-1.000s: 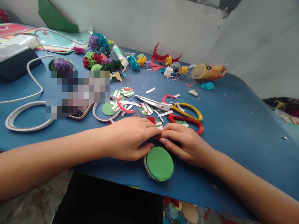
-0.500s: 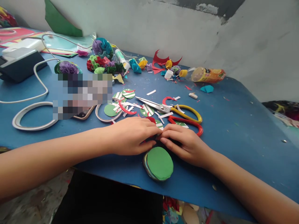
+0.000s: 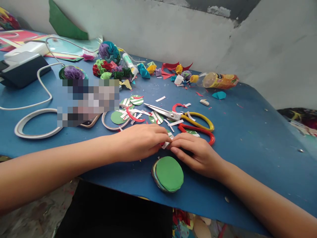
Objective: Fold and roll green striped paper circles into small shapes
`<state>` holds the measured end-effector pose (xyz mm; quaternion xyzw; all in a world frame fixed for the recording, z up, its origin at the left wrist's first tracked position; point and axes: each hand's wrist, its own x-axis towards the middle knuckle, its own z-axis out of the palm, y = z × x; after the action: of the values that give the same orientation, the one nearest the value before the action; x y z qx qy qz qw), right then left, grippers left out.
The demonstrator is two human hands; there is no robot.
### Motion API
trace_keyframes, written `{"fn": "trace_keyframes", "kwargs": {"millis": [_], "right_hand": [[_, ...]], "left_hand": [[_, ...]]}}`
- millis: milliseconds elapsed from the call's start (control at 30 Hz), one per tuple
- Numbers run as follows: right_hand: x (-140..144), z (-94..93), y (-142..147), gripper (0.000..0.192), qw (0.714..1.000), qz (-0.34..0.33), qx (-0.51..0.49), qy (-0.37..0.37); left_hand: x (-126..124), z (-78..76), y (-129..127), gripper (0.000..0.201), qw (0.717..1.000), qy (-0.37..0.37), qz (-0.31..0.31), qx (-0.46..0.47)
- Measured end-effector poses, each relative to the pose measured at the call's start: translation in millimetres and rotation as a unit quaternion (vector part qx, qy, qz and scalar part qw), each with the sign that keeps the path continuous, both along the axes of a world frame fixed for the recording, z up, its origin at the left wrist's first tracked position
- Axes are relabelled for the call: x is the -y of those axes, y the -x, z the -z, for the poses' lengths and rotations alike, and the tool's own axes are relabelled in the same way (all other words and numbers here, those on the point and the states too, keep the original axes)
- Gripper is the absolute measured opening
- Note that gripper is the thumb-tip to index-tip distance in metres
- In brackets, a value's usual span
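My left hand [image 3: 140, 140] and my right hand [image 3: 194, 150] meet at their fingertips over the table, with fingers bent and closed. Between them shows a small red paper piece with a white strip [image 3: 165, 145], mostly hidden by the left fingers. Just below the hands sits a stack of round paper pieces [image 3: 169, 174], green on top. Beyond the fingers lie scissors [image 3: 174, 115] with one yellow and one red handle, their blades pointing left. Green paper circles with white strips [image 3: 156, 117] and red curved scraps [image 3: 135, 115] are scattered around them.
White tape rolls [image 3: 38, 135] and a phone [image 3: 91, 120], partly blurred out, lie on the left. Behind are ruffled paper flowers [image 3: 109, 53], a glue stick [image 3: 127, 60] and an orange-labelled bottle [image 3: 220, 80] on its side. A white cable [image 3: 41, 79] crosses the blue table [image 3: 247, 138].
My left fingers have curled in and turned down slightly. The red piece no longer sticks up above them, and the white strip now shows between my fingertips. My right hand has hardly moved.
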<state>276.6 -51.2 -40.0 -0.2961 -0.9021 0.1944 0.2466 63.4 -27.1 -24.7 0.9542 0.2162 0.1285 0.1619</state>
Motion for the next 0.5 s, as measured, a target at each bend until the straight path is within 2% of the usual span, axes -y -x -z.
{"fn": "trace_keyframes", "kwargs": {"millis": [100, 267, 367, 500], "right_hand": [[0.7, -0.8, 1.4, 0.011, 0.999, 0.034, -0.027, -0.021], [-3.5, 0.6, 2.4, 0.018, 0.990, 0.130, -0.014, -0.053], [-5.7, 4.2, 2.0, 0.022, 0.990, 0.129, 0.032, -0.054], [-5.6, 7.2, 0.7, 0.015, 0.991, 0.120, 0.029, -0.059]], "left_hand": [[-0.3, 0.4, 0.3, 0.023, 0.999, -0.016, -0.023, 0.029], [-3.5, -0.7, 2.2, 0.033, 0.992, -0.029, -0.123, 0.019], [-4.9, 0.6, 2.6, 0.031, 0.992, -0.003, -0.124, -0.013], [-5.0, 2.1, 1.2, 0.023, 0.994, 0.019, -0.110, 0.014]]}}
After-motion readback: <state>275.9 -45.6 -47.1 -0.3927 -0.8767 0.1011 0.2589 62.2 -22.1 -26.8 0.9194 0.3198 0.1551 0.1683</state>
